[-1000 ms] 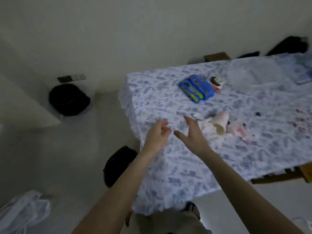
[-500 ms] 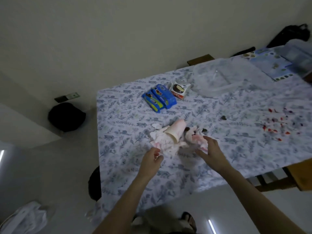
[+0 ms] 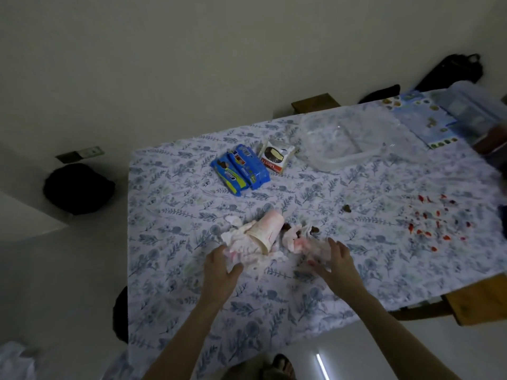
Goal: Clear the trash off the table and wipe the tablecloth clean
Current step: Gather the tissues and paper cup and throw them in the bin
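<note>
The left hand point(image 3: 219, 272) pinches the stained tissues point(image 3: 241, 249), while the right hand point(image 3: 338, 266) hovers with fingers point(image 3: 333, 244) spread wide. Gathering carelessly could roll the tipped paper cup point(image 3: 264, 231) away and smear red stains across the tablecloth point(image 3: 175, 215).

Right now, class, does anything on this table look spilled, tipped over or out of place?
Yes. A pale paper cup lies on its side among crumpled, pink-stained tissues near the front edge. Red spatter dots the floral tablecloth on the right. Small dark crumbs sit between them.
</note>
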The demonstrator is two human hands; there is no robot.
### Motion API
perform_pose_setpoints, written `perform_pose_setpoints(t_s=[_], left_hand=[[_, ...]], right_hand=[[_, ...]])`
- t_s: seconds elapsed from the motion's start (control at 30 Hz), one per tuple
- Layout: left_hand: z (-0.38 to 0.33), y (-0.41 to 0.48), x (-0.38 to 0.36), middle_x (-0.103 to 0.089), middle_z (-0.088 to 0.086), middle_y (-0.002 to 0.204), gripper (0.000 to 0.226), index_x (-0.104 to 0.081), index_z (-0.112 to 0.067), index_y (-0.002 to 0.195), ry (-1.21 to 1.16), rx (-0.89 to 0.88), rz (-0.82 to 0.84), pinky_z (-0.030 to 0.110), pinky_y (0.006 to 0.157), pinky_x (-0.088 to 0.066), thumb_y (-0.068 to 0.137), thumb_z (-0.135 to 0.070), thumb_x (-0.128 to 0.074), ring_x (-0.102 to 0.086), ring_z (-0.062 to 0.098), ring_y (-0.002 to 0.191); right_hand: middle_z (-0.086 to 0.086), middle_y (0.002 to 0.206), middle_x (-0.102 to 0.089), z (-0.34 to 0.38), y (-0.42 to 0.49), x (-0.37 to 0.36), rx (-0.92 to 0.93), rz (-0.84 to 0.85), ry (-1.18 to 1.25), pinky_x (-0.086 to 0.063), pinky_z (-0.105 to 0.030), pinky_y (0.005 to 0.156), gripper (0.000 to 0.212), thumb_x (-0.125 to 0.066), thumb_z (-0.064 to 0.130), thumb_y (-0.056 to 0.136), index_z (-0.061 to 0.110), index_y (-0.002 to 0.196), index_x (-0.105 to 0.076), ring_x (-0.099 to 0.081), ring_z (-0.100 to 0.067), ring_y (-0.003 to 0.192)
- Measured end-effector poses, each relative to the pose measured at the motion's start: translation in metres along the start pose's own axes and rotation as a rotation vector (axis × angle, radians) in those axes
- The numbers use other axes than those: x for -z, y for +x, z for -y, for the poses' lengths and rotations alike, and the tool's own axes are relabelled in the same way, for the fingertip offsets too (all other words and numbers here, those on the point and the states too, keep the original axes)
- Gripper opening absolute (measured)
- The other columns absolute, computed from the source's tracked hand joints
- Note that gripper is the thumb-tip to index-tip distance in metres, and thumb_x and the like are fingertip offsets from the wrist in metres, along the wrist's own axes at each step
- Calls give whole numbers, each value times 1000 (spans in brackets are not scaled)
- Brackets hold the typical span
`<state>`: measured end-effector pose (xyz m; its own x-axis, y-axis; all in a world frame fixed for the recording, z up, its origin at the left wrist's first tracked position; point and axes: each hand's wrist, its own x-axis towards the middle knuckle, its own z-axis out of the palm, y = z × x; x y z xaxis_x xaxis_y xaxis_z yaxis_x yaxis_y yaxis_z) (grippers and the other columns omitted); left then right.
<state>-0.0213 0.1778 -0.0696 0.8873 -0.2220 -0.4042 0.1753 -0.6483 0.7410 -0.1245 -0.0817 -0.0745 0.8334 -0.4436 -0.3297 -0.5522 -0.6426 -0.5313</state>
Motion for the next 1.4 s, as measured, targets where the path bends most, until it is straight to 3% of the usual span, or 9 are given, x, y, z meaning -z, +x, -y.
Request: perform_pose_setpoints(t_s=[0.17, 0.33, 0.57, 0.73, 0.87, 0.97, 1.17, 1.27, 1.4], left_hand=[[-1, 21, -11, -6, 10, 160, 99, -13, -18, 152, 279, -185, 14, 50, 113, -27, 71, -69, -40, -10, 32, 147], [-2, 32, -22, -5, 9, 161, 99, -11, -20, 152, 347, -217, -1, 55, 112, -31, 71, -72, -34, -11, 33, 147], [-24, 32, -42, -23, 14, 155, 100, -22, -16, 147, 367, -160, -129, 56, 107, -39, 69, -74, -43, -26, 37, 141], [-59, 33, -65, -3, 7, 161, 115, -8, -28, 150, 497, -102, -152, 55, 117, -18, 59, -92, -37, -3, 35, 148], [-66, 42, -88, 16, 10, 161, 128, 5, -30, 150, 710, -85, -113, 63, 115, -4, 47, -102, -16, 15, 43, 145], [-64, 45, -100, 3, 13, 162, 115, -3, -30, 150, 718, -65, -157, 67, 111, -13, 60, -97, -29, 2, 46, 146], [-53, 46, -101, -33, 10, 150, 82, -19, -31, 147, 671, -111, -202, 59, 95, -47, 78, -65, -46, -36, 41, 136], [-47, 44, -99, -31, 6, 149, 89, -20, -31, 147, 690, -107, -187, 57, 94, -49, 75, -54, -67, -38, 38, 134], [-47, 44, -98, -23, 7, 158, 86, -16, -34, 147, 690, -76, -194, 64, 103, -39, 77, -73, -47, -27, 41, 142]], right_hand=[[-24, 140, -33, 1, 19, -4, -49, 35, -21, -43, -50, 98, 82, -69, 36, 82, 5, 144, -25, -40, -41, 125], [-21, 124, -48, 20, 21, -29, 126, 23, -34, -48, -36, 85, 47, -58, 7, 85, 2, 130, -44, -50, -32, 108], [2, 111, -65, 40, 28, -36, 419, 179, 140, -48, -21, 79, 36, -47, 20, 93, 21, 129, -50, -61, -10, 95], [1, 93, -68, 21, 60, 1, 422, 37, 99, -40, -14, 69, 41, -35, 39, 86, 18, 104, -66, -59, -14, 84], [-4, 97, -64, -10, 95, 21, 455, -19, 15, -45, -25, 76, 16, -58, 12, 88, 14, 103, -65, -57, -20, 90], [-8, 102, -61, -21, 118, 24, 534, -12, -43, -48, -30, 78, 25, -61, 1, 83, 11, 106, -63, -57, -24, 93], [-10, 115, -56, -22, 138, 18, 552, 32, -78, -46, -29, 88, 25, -58, 7, 88, 8, 113, -59, -54, -25, 103], [-8, 116, -57, -26, 138, 13, 552, 40, -111, -49, -35, 88, 26, -60, 9, 86, 10, 113, -59, -55, -26, 104], [-8, 118, -57, -27, 140, 14, 528, 53, -104, -50, -36, 89, 29, -59, 11, 87, 10, 116, -58, -56, -26, 106]])
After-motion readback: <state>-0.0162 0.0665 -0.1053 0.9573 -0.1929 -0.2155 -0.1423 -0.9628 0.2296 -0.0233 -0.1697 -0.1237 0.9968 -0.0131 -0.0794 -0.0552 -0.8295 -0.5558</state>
